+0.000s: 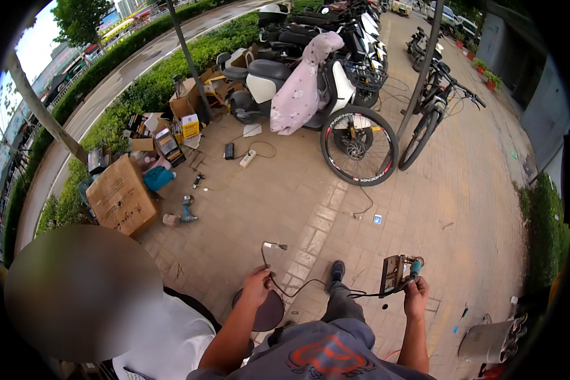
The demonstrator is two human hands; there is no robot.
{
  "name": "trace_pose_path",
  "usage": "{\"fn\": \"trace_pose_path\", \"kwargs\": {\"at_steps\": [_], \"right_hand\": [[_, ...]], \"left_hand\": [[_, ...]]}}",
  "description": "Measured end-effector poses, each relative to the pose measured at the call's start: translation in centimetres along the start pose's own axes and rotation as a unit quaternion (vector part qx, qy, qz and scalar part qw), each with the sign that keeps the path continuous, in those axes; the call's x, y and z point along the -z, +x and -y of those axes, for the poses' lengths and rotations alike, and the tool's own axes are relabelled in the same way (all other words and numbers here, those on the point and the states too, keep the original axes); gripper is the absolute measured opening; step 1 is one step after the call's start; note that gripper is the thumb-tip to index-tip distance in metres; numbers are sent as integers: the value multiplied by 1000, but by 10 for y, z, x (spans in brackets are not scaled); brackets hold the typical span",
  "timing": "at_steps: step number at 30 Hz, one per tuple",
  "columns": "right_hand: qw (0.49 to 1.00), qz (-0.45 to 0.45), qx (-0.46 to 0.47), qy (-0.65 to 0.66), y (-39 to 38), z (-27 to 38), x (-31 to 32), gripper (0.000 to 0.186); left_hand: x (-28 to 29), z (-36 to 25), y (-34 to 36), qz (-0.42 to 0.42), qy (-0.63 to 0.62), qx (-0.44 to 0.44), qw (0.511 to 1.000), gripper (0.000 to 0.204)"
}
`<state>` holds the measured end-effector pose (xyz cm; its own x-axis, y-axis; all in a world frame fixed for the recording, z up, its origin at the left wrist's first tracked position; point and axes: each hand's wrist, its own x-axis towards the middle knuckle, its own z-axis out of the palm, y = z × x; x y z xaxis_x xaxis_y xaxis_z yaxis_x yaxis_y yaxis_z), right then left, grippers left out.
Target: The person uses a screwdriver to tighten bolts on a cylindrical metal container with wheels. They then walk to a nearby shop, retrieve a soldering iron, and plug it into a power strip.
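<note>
My left hand (258,285) is closed on a thin dark cable (290,294), whose plug end (276,246) sticks up past the fingers. The cable sags across in front of me toward the right side. There, my right hand (417,295) grips an opened, dark-framed electrical unit (394,276) by its near edge. A teal-green cylindrical part (415,268) and coiled copper-coloured wire show at the unit's right end. Both hands are raised above the paving. Its inner parts are too small to make out. Below my left hand is a round dark stool seat (267,311).
A person in a white shirt (161,335) is close at my left. Ahead lie a cordless drill (187,209), a power strip (247,158) and a large cardboard box (123,196). A loose bicycle wheel (359,147) leans by a covered scooter (304,88). A metal container (487,341) stands right.
</note>
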<state>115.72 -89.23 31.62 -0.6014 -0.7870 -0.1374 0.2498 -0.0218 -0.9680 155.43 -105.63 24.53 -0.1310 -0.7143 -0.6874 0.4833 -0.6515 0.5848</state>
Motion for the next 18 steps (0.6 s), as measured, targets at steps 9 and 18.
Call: {"fn": "trace_pose_path", "kwargs": {"at_steps": [9,18], "right_hand": [[967,220,-71,-105,269,-16,-125,9],[853,454,51,-252,472,-95,-317,7]], "left_hand": [[-38,-69,99,-194,-132,-50,971,14],[-50,-127,195,-249,-202,-120,939,24]]}}
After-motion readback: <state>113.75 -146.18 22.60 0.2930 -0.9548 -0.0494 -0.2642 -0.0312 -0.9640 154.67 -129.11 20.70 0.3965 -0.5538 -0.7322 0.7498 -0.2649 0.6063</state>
